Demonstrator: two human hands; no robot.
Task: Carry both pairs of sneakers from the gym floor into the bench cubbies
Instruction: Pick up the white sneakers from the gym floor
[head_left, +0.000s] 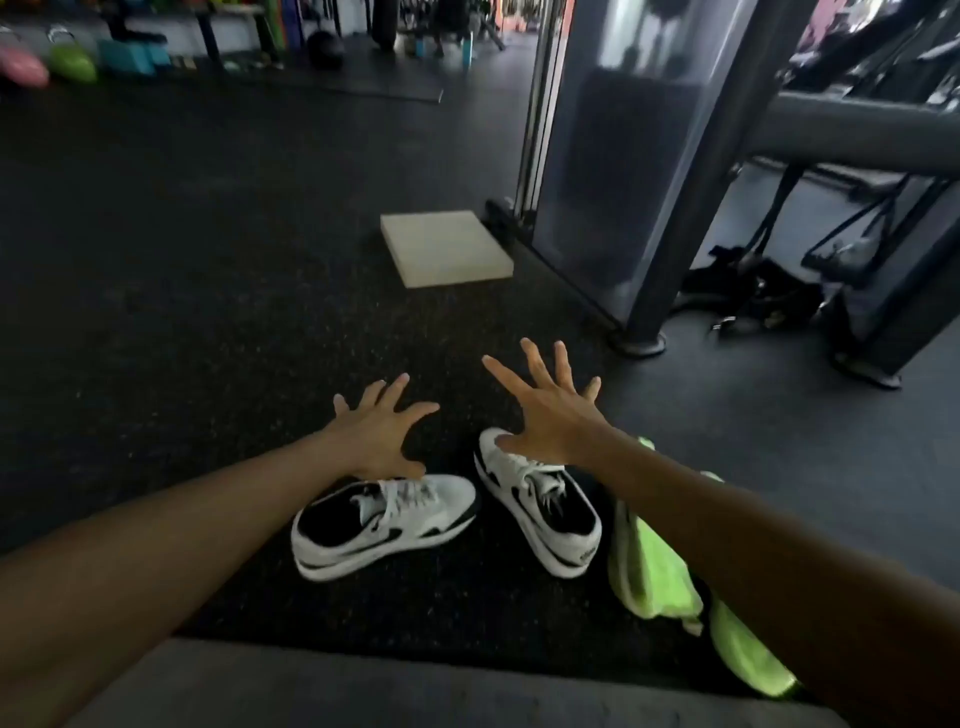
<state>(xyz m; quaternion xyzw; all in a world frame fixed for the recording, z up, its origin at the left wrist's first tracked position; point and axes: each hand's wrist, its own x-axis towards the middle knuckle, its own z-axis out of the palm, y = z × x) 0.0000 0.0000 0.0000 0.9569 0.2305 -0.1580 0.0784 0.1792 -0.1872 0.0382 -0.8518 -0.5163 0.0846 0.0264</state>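
From the head camera, the risk I see is a fumbled pickup: the two white-and-black sneakers point different ways, and the lime-green cloth (654, 566) lies just beside the right sneaker (540, 512), so a hurried grab could snag it. Both hands are spread wide and hold nothing. The left hand (382, 434) hovers over the left sneaker (384, 525), the right hand (545, 410) above the other's toe. Only one pair shows; no cubbies are visible.
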